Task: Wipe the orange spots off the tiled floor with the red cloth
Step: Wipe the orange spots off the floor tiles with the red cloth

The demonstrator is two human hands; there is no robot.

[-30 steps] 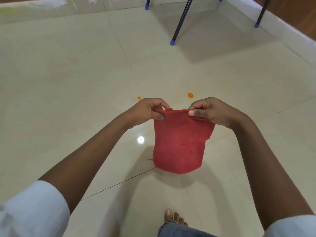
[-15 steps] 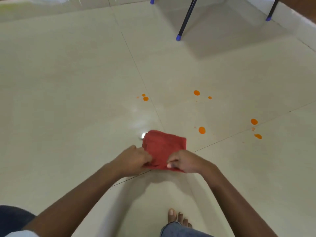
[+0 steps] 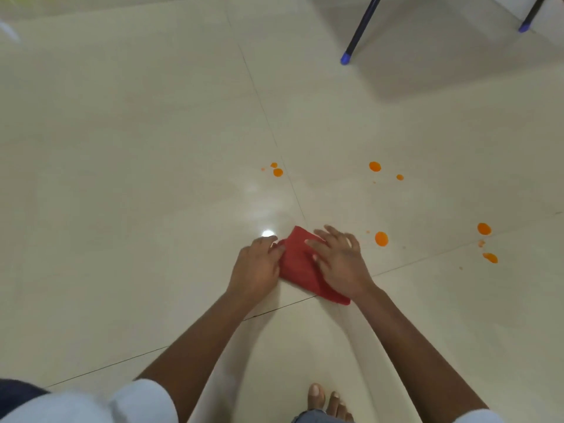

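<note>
Head view: the red cloth (image 3: 297, 265), pinched by its top corners and hanging a second ago, now lies folded on the tiled floor (image 3: 152, 178). The right hand (image 3: 338, 264) has gone from pinching to lying flat on it, fingers spread. The left hand (image 3: 259, 267) meets the cloth's left edge with bent fingers; whether it pinches cannot be told. Judgement: pad ready, no wiping yet.

The nearest orange spot (image 3: 381, 238) lies just right of the right hand, across bare tile. Further spots (image 3: 374, 166) lie beyond both hands, and a spot pair (image 3: 484, 228) well right. The chair legs (image 3: 345, 58) stand well beyond.
</note>
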